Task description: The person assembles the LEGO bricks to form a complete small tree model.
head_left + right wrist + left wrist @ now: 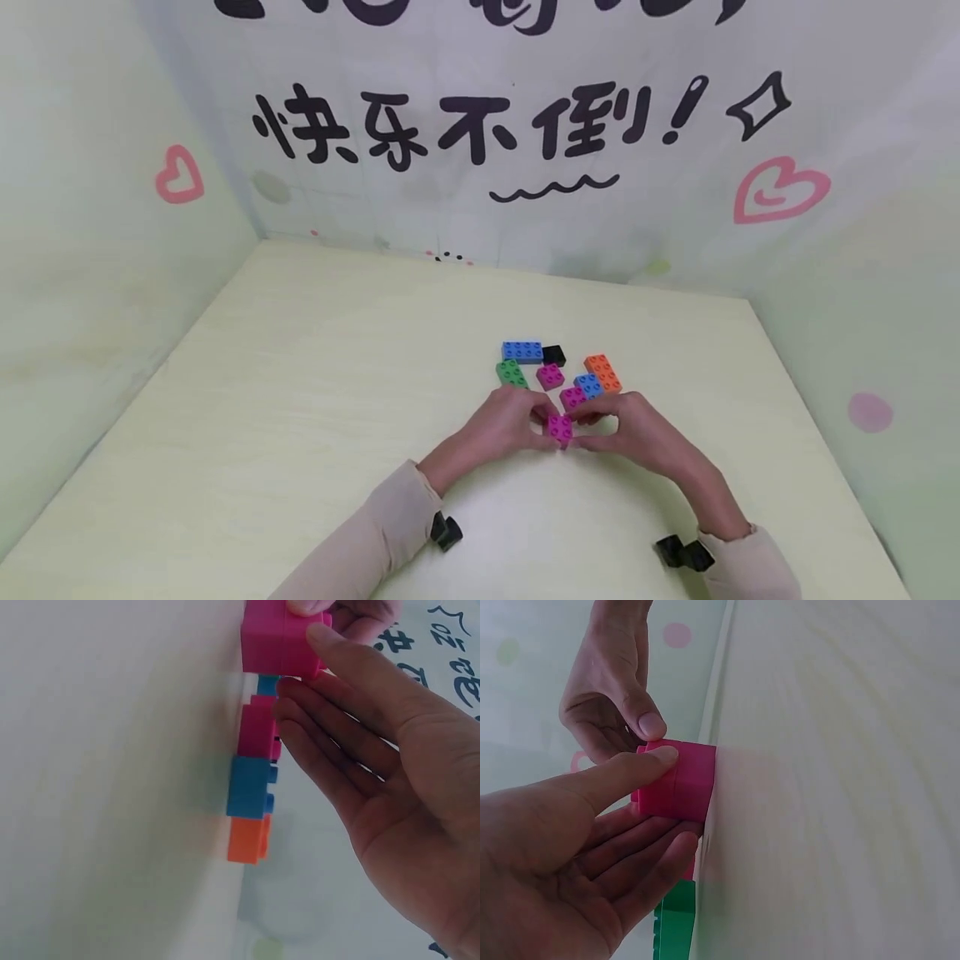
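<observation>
Two stacked magenta toy bricks (pixel 559 427) stand on the table between my hands, a seam showing where they join in the wrist views. My left hand (pixel 504 423) pinches the stack (pixel 694 780) from the left, its thumb across the near side. From the right, my right hand (pixel 641 429) pinches the same stack (pixel 262 641) with thumb and fingers. Just beyond the hands lie another magenta brick (pixel 573 398), a small blue brick (pixel 588 384) and an orange brick (pixel 603 372), close together.
Farther back are a long blue brick (pixel 522 352), a black brick (pixel 554 355), a green brick (pixel 511 372) and a loose magenta brick (pixel 550 377). Printed walls (pixel 480 221) enclose the pale table (pixel 300 400) at the back and both sides.
</observation>
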### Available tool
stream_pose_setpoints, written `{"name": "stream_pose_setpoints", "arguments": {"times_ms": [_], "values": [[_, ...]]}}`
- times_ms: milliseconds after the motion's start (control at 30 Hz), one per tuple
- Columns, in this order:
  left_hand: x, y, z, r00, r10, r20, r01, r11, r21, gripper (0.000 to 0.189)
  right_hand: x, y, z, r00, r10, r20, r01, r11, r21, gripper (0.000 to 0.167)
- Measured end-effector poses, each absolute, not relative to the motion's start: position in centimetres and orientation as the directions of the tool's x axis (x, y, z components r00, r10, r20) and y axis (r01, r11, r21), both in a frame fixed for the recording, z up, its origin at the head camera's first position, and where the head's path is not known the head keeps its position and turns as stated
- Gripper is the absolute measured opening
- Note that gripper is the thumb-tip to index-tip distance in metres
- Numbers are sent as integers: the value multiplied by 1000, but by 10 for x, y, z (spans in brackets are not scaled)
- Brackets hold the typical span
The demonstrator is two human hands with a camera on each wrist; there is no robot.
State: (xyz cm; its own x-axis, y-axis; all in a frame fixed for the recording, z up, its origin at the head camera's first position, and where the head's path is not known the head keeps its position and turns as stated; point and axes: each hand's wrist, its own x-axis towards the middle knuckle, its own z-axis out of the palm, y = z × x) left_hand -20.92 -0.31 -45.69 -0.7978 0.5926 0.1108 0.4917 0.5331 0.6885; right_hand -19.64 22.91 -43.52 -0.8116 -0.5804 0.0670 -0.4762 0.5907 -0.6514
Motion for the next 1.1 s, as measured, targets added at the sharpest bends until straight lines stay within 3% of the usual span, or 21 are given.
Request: {"name": "stream_pose_setpoints", "arguments": {"times_ms": [267,500,600,700,833,967,1100], "values": [[-198,-5,-472,-813,580,49,451,574,683,28,-206,233,-446,-829,-530,177,-544,691,-475,44],[-195,-1,-466,-817,573,67,473,597,648,29,-223,232,-449,-776,-606,174,-629,724,-284,41],[-198,-2,-461,-827,557,81,471,606,642,29,-229,225,-444,-756,-633,166,-654,714,-252,39],[-201,-4,-458,-830,549,92,469,599,649,30,-230,220,-435,-776,-614,142,-627,727,-281,36],[-204,-7,-458,-824,556,108,475,574,667,31,-220,221,-419,-815,-538,215,-574,699,-427,42],[-205,-7,-459,-819,562,118,485,567,665,31,-204,224,-412,-782,-564,265,-604,580,-547,45],[-205,-6,-458,-816,566,117,485,560,671,31,-196,221,-416,-758,-620,203,-600,540,-590,41]]}}
